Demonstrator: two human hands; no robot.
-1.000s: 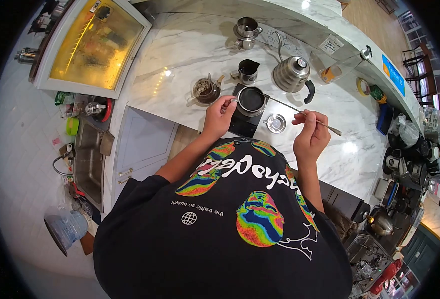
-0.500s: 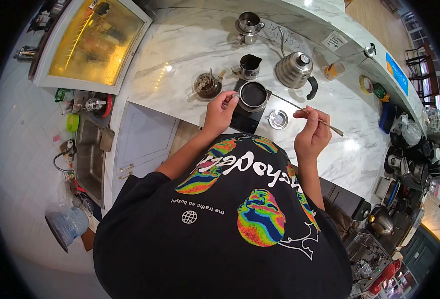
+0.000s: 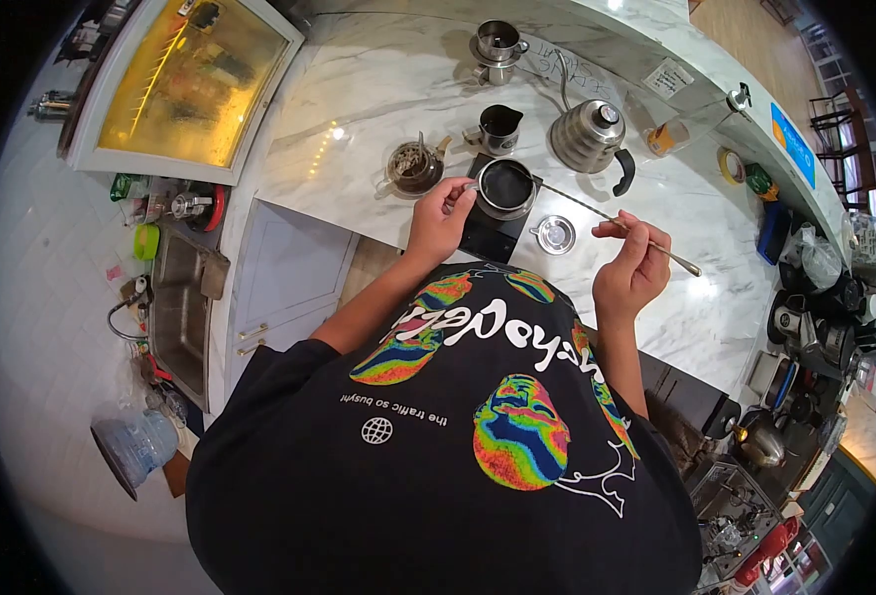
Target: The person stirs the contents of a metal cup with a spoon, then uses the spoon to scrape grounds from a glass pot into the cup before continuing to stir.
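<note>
My left hand [image 3: 442, 220] pinches the small handle of a round metal cup [image 3: 506, 188] with dark contents, over a black scale [image 3: 488, 238]. In my right hand [image 3: 635, 260] is a long thin metal spoon [image 3: 670, 256], held between thumb and fingers; its far end is by the cup's right rim. A small metal lid [image 3: 555, 235] lies on the counter between the cup and my right hand. Behind the cup stands a dark-mouthed metal pitcher [image 3: 499, 130]. A glass pot [image 3: 415, 168] with brown contents is just beyond my left hand.
A gooseneck kettle [image 3: 589, 135] with a black handle stands behind on the marble counter [image 3: 359, 109]. Farther back is a metal drip filter on a cup [image 3: 498, 48]. A clear plastic cup [image 3: 667, 137] sits right of the kettle. A sink [image 3: 182, 307] is at the left.
My right hand has moved slightly right with the spoon, whose far end has shifted a little along the cup's right side. My left hand stays at the cup's handle.
</note>
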